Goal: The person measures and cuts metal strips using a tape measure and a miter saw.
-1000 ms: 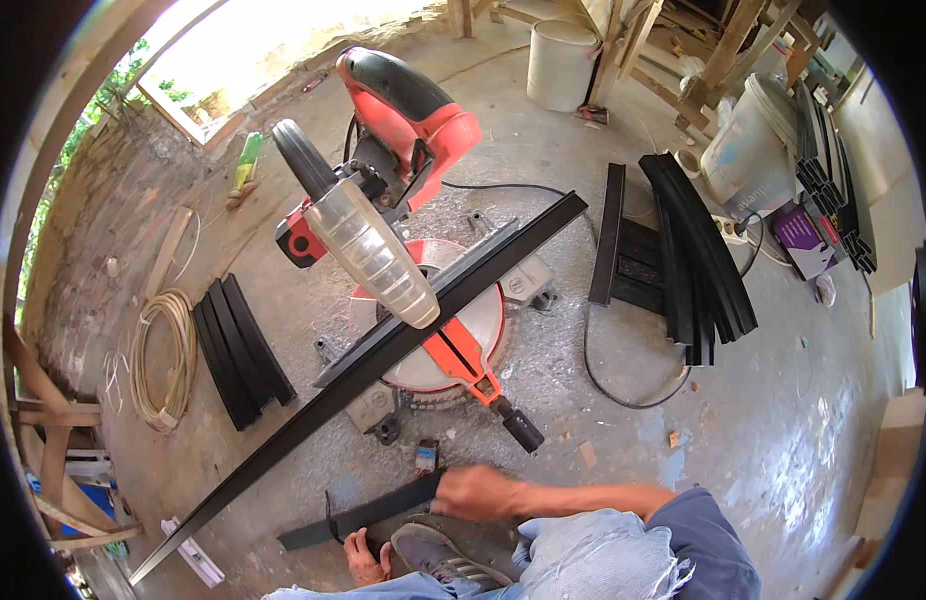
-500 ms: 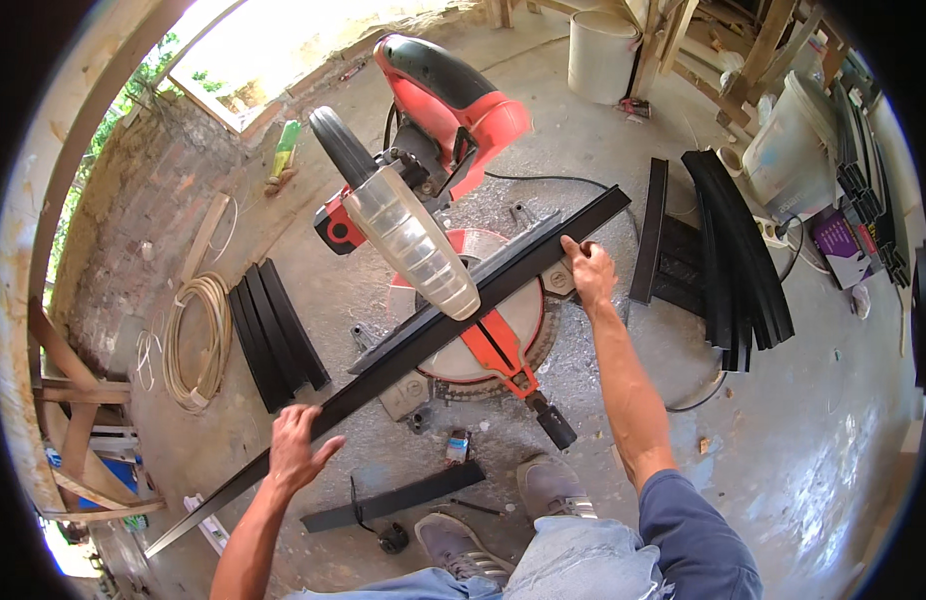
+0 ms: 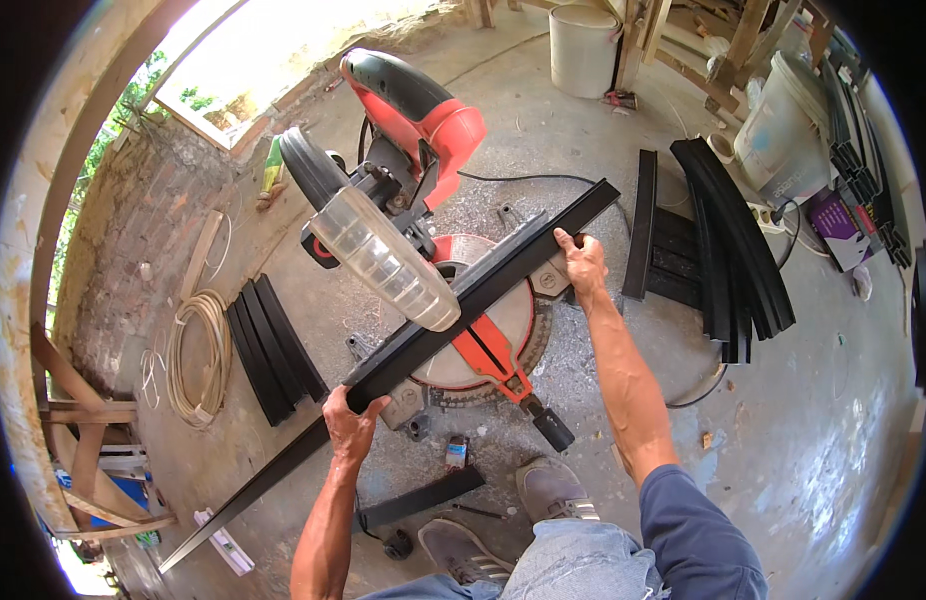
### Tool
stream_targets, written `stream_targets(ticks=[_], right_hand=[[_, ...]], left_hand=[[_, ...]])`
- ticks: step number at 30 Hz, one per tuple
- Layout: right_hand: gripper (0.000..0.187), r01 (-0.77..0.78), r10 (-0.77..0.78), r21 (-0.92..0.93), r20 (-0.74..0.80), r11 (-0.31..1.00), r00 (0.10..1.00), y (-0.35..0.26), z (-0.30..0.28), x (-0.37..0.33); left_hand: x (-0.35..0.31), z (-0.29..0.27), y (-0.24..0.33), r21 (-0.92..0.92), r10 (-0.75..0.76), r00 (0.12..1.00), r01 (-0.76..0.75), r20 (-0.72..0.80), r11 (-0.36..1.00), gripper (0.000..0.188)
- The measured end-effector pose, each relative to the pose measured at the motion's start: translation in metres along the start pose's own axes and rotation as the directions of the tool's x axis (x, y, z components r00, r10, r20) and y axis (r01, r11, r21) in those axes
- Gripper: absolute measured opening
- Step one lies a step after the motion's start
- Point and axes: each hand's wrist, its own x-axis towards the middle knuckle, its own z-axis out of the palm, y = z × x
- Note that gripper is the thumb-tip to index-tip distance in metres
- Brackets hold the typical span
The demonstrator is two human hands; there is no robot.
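A long black metal profile (image 3: 463, 305) lies diagonally across the table of a red and black mitre saw (image 3: 423, 200), running from lower left to upper right. My left hand (image 3: 351, 425) grips the profile in front of the saw base. My right hand (image 3: 581, 262) holds it near its upper right end. The saw head with its clear blade guard (image 3: 383, 258) is raised above the profile.
A short black offcut (image 3: 418, 498) and a small tape measure (image 3: 456, 452) lie by my shoes on the concrete floor. Stacks of black profiles (image 3: 273, 350) (image 3: 728, 235) lie left and right of the saw. A coiled hose (image 3: 193, 360) is at the left, white buckets (image 3: 583, 48) behind.
My left hand has moved up along the profile and closed on it near the saw base. The right hand stays on the upper end. The view has moved closer.
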Motion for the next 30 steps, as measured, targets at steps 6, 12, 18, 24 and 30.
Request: stream_targets(ticks=[6, 12, 18, 24, 30], right_hand=[[0.053, -0.021, 0.022, 0.032, -0.038, 0.999, 0.999, -0.007, 0.002, -0.003], [0.055, -0.023, 0.026, 0.048, -0.069, 0.999, 0.997, 0.009, 0.001, 0.014], [0.057, 0.017, -0.004, 0.087, -0.143, 0.996, 0.990, -0.006, 0.005, -0.002], [0.057, 0.028, -0.012, 0.129, -0.123, 0.991, 0.992, 0.008, 0.006, 0.012], [0.057, 0.034, -0.020, 0.110, -0.131, 0.993, 0.991, 0.011, 0.007, 0.015]], left_hand=[[-0.005, 0.004, 0.003, 0.089, 0.029, 0.993, -0.019, -0.118, 0.996, 0.053], [-0.005, 0.016, 0.007, -0.007, -0.057, 0.985, 0.057, -0.163, 0.998, 0.061], [-0.008, 0.020, -0.001, 0.018, -0.073, 0.972, 0.079, -0.222, 0.997, 0.066], [-0.007, 0.022, 0.002, 0.035, -0.082, 0.974, 0.091, -0.213, 0.995, 0.068], [-0.010, 0.024, -0.004, 0.054, -0.109, 0.972, 0.122, -0.206, 0.991, 0.072]])
